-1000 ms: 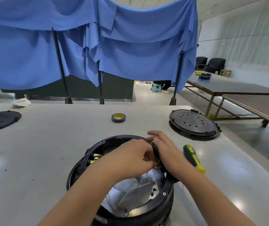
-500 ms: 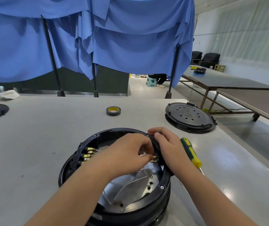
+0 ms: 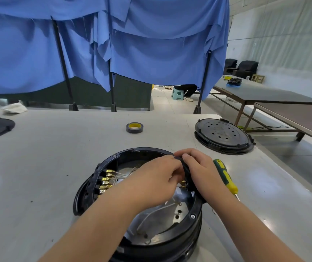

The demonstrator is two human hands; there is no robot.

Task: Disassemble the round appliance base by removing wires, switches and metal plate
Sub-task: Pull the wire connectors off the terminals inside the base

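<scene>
- The right hand [image 3: 200, 173] grips the right rim of the round appliance base [image 3: 151, 214]; the left hand [image 3: 155, 182], fingers curled, pinches at brass terminals [image 3: 183, 183] just inside that rim.
- A screwdriver [image 3: 226, 176] lies just right of the grip.
- A tape roll [image 3: 134, 127] and a black lid [image 3: 224, 136] sit beyond, well apart.
- The table edge [image 3: 283, 178] runs farther right.
- More terminals [image 3: 106, 180] line the rim opposite, above the metal plate [image 3: 162, 220].

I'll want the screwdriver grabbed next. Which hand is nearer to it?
Right. The right hand grips the base's rim just beside the screwdriver; the left hand is farther, over the base.
</scene>
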